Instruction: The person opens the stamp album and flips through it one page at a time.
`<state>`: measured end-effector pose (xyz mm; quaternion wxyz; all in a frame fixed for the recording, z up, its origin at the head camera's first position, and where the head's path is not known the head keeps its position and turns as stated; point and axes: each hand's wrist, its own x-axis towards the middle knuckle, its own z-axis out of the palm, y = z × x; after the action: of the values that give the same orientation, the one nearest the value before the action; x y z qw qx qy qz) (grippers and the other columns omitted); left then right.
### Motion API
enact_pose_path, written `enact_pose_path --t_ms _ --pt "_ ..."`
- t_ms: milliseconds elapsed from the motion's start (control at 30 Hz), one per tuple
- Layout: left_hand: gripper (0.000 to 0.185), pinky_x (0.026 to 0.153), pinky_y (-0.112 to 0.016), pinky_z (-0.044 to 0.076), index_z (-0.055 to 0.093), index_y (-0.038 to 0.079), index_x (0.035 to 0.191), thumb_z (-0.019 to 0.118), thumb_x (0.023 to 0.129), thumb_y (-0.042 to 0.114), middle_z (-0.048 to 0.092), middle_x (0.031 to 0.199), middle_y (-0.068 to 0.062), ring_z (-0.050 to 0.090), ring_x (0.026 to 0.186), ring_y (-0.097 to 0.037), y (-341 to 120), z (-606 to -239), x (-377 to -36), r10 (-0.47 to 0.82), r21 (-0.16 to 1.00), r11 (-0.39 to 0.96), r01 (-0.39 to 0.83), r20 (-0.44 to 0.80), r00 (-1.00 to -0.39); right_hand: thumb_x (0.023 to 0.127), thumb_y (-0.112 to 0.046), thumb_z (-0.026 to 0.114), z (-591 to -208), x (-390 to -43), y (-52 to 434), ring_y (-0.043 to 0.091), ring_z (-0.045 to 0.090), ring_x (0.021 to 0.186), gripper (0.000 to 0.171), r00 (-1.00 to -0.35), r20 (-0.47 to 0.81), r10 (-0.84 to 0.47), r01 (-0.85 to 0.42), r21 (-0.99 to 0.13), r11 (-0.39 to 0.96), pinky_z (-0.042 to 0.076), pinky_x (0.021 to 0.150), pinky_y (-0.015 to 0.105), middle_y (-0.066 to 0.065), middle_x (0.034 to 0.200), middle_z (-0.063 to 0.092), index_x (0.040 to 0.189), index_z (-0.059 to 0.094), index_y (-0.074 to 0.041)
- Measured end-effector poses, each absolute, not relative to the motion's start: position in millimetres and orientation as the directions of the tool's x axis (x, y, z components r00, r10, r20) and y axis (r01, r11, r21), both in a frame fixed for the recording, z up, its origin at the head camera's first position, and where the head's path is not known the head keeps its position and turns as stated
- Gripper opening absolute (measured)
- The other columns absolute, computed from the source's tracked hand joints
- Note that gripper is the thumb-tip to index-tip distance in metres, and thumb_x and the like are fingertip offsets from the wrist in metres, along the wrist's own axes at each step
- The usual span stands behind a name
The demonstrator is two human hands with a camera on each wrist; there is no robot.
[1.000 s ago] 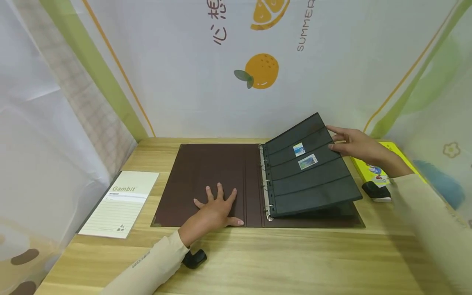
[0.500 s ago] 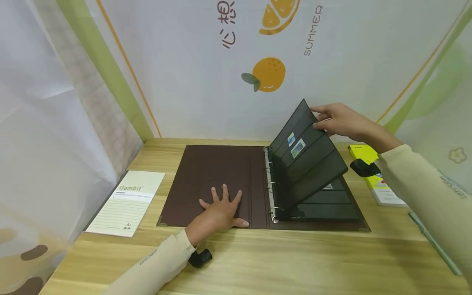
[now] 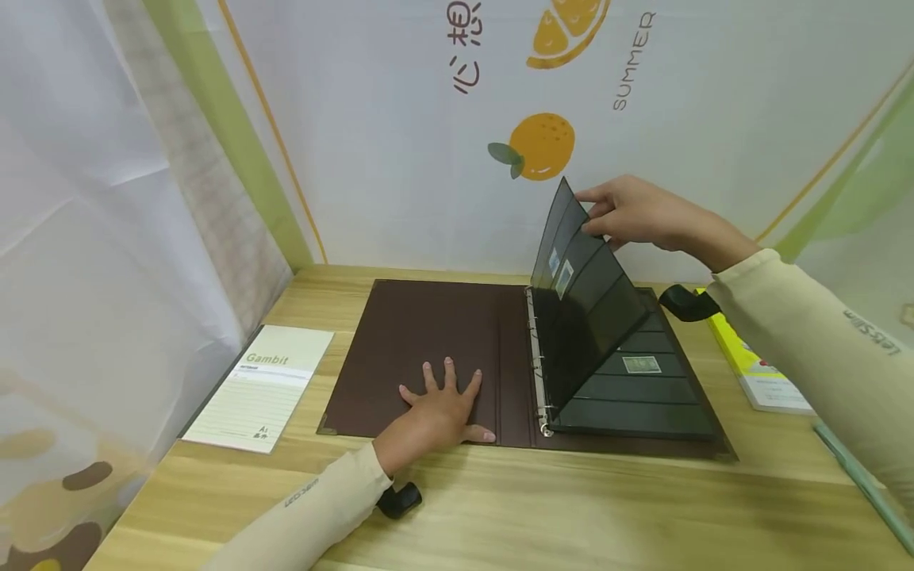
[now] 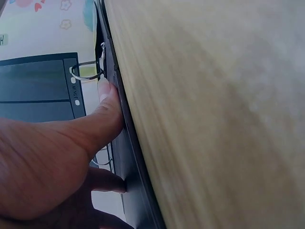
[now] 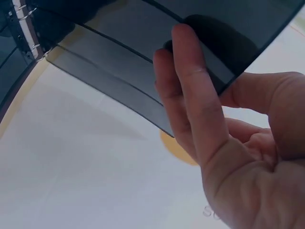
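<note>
A dark brown ring binder (image 3: 428,325), a stamp album, lies open on the table. My left hand (image 3: 432,416) rests on its bare inside cover with the fingers spread, the thumb close to the spine. With fingers and thumb my right hand (image 3: 639,214) pinches the outer edge of a black stamp page (image 3: 596,305), raised steeply from the metal rings (image 3: 537,357). Two small stamps (image 3: 563,279) show in that page's strips. Underneath, another black page (image 3: 643,412) lies flat with a greenish stamp (image 3: 641,365). In the right wrist view, the fingers (image 5: 198,95) lie against the page's face.
A notepad marked Gambit (image 3: 260,388) lies left of the binder. On the right, a yellow and white booklet (image 3: 767,381) is partly covered by the right sleeve. A thin green item (image 3: 864,484) lies near the right edge. Printed curtains stand behind the table (image 3: 571,507).
My right hand has lifted the page and swung it leftward, from a low slant to a steep one. The page below and its stamp have come into view. The left hand keeps its place on the cover.
</note>
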<state>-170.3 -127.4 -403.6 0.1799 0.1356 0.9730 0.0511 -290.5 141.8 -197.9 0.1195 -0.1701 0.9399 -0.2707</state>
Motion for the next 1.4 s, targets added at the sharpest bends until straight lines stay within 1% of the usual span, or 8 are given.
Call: enact_pose_path --t_ms 667,833,967,1033,1100,1233,1333,1400 --pt "0.097 0.104 -0.083 0.026 0.022 0.026 0.163 0.061 0.086 0.068 0.013 0.168 -0.024 0.011 0.151 -0.057 -131 -404 -172 0.294 0.129 0.955 0.266 -0.314 -0.903 0.1 -0.01 0.055 -206 -293 106 0.034 0.069 0.113 0.062 -0.897 -0.138 -0.42 -0.282 -0.553 0.784 0.062 0.079 0.035 0.03 0.149 0.049 0.155 0.031 0.006" --pt "0.095 0.102 -0.082 0.032 0.021 0.028 0.163 0.058 0.087 0.071 0.015 0.168 -0.023 0.015 0.15 -0.057 -132 -404 -174 0.315 0.097 0.949 0.299 -0.312 -0.897 0.1 -0.007 0.056 -214 -292 100 0.036 0.071 0.11 0.061 -0.892 -0.131 -0.432 -0.283 -0.583 0.761 0.062 0.078 0.037 0.031 0.147 0.05 0.154 0.032 0.007" --pt "0.087 0.097 -0.079 0.039 0.032 0.027 0.16 0.06 0.088 0.068 0.025 0.166 -0.02 0.025 0.147 -0.057 -137 -401 -176 0.328 0.121 0.944 0.305 -0.283 -0.901 0.099 -0.007 0.056 -218 -292 95 0.033 0.074 0.104 0.061 -0.888 -0.132 -0.441 -0.288 -0.587 0.757 0.062 0.075 0.035 0.031 0.146 0.051 0.153 0.033 0.008" --pt "0.081 0.094 -0.072 0.048 0.038 0.022 0.158 0.061 0.091 0.062 0.045 0.156 -0.021 0.044 0.138 -0.054 -139 -395 -178 0.356 0.192 0.929 0.315 -0.237 -0.904 0.098 -0.008 0.056 -218 -292 92 0.03 0.075 0.099 0.061 -0.887 -0.13 -0.442 -0.293 -0.582 0.758 0.063 0.074 0.034 0.031 0.145 0.052 0.152 0.034 0.009" --pt "0.075 0.081 -0.057 0.058 0.041 0.013 0.156 0.06 0.096 0.055 0.07 0.123 -0.022 0.07 0.105 -0.043 -136 -383 -181 0.393 0.355 0.879 0.319 -0.158 -0.906 0.097 -0.008 0.056 -217 -292 89 0.027 0.077 0.093 0.061 -0.887 -0.126 -0.444 -0.301 -0.571 0.764 0.063 0.073 0.034 0.031 0.143 0.054 0.152 0.035 0.009" --pt "0.067 0.074 -0.039 0.057 0.037 0.012 0.157 0.047 0.104 0.053 0.074 0.106 -0.011 0.07 0.074 -0.022 -118 -342 -187 0.419 0.736 0.62 0.271 -0.02 -0.908 0.097 -0.008 0.054 -215 -291 82 0.023 0.077 0.079 0.048 -0.887 -0.106 -0.449 -0.327 -0.543 0.774 0.063 0.071 0.036 0.03 0.114 0.071 0.141 0.05 0.011" --pt "0.072 0.093 -0.043 0.055 0.03 0.02 0.161 0.04 0.103 0.062 0.064 0.137 -0.006 0.072 0.103 -0.021 -100 -305 -188 0.38 0.848 0.483 0.22 0.024 -0.925 0.098 -0.009 0.053 -214 -290 74 0.023 0.077 0.072 0.04 -0.887 -0.099 -0.451 -0.344 -0.511 0.788 0.062 0.08 0.041 0.021 0.087 0.075 0.131 0.055 0.012" --pt "0.075 0.087 -0.044 0.056 0.025 0.022 0.162 0.044 0.102 0.062 0.066 0.13 -0.007 0.072 0.093 -0.025 -93 -287 -189 0.371 0.862 0.457 0.218 0.038 -0.928 0.099 -0.011 0.053 -213 -290 68 0.022 0.077 0.069 0.045 -0.882 -0.101 -0.46 -0.359 -0.488 0.795 0.06 0.086 0.044 0.019 0.081 0.075 0.136 0.051 0.013"
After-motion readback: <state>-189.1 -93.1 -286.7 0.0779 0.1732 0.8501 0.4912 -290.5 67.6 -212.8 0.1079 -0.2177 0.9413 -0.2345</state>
